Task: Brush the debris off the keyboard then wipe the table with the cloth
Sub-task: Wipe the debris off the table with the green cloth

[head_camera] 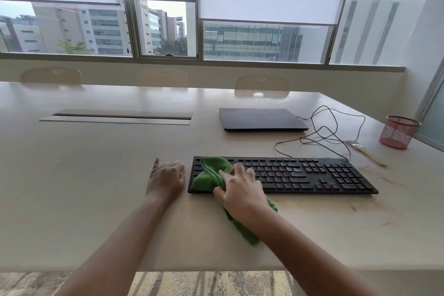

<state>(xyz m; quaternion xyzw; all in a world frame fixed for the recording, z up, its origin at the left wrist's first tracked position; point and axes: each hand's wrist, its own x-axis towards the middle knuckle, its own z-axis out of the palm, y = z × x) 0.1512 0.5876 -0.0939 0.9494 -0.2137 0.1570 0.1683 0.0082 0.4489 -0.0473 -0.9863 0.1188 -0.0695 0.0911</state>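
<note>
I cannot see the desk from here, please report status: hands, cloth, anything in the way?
Right hand grips green cloth on keyboard left end. Left hand flat on table beside keyboard. Brush lies right; cable loose behind keyboard.

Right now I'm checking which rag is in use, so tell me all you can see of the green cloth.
The green cloth looks like soft, fuzzy microfibre, bunched and crumpled. The right hand grips its middle. Its front part lies over the left end of the black keyboard; its tail trails back under the wrist onto the pale table. The left hand rests apart from it.
</note>
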